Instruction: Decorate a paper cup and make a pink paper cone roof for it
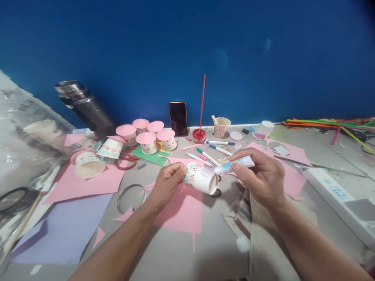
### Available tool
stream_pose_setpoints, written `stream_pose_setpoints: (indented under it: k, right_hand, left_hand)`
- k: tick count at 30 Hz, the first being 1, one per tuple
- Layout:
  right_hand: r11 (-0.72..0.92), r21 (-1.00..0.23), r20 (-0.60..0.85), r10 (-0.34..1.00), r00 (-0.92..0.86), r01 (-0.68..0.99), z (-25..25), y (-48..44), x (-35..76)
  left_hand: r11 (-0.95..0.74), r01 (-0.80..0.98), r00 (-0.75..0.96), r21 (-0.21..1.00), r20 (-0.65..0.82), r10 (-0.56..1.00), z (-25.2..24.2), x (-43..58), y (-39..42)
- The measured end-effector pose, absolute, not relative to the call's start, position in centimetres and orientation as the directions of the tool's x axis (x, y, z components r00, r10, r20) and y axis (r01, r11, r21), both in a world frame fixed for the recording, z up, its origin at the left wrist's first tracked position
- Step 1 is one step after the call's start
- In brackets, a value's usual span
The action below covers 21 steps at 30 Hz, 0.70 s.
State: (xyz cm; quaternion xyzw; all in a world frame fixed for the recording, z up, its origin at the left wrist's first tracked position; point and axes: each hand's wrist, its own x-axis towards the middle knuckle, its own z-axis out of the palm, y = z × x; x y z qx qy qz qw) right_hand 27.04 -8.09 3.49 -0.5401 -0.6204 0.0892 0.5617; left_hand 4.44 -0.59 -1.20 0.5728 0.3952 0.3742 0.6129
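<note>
The left hand [170, 181] pinches a paper cup [200, 177] by one end, thumb and fingertips closed on its edge. The right hand [259, 175] grips a white tube [233, 166] with blue print, its tip at the cup's far edge; whether it touches is unclear. The cup is held tilted on its side above the desk [175, 251], its hollow-looking end facing right; a pink window, red flowers and green strokes decorate it.

The step appears to be putting something, probably glue, along that edge. Such a move calls for a steady left hand, light pressure from the tube, and a slow turn of the cup so the whole rim is reached.

Beneath the cup lies pink paper [184, 218]. Beyond it are scattered markers [207, 156]. To the left stand five cups with pink disc tops [146, 137], and behind them, against a blue wall [187, 50], a phone [178, 118].
</note>
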Motion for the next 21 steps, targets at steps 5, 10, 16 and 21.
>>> stream_pose_setpoints:
  k: [5, 10, 16, 21]
  right_hand:
    - [0.451, -0.636, 0.632, 0.77, 0.088, 0.627, 3.8, -8.4, 26.5]
    - [0.532, -0.517, 0.682, 0.73, -0.054, 0.671, 4.0, -8.6, 26.1]
    - [0.511, -0.516, 0.691, 0.722, -0.018, 0.687, 3.9, -8.1, 26.8]
    - [0.441, -0.585, 0.654, 0.752, 0.074, 0.681, 3.8, -7.7, 27.3]
  left_hand:
    - [0.052, -0.02, 0.424, 0.998, -0.039, 0.905, -1.2, 4.5, -0.7]
    - [0.079, -0.039, 0.423, 0.996, -0.055, 0.904, -1.3, 4.6, -0.7]
    - [0.2, -0.171, 0.428, 0.965, -0.11, 0.897, -1.1, 4.9, -0.8]
    - [0.35, -0.33, 0.411, 0.877, -0.2, 0.889, -0.9, 5.3, -0.7]
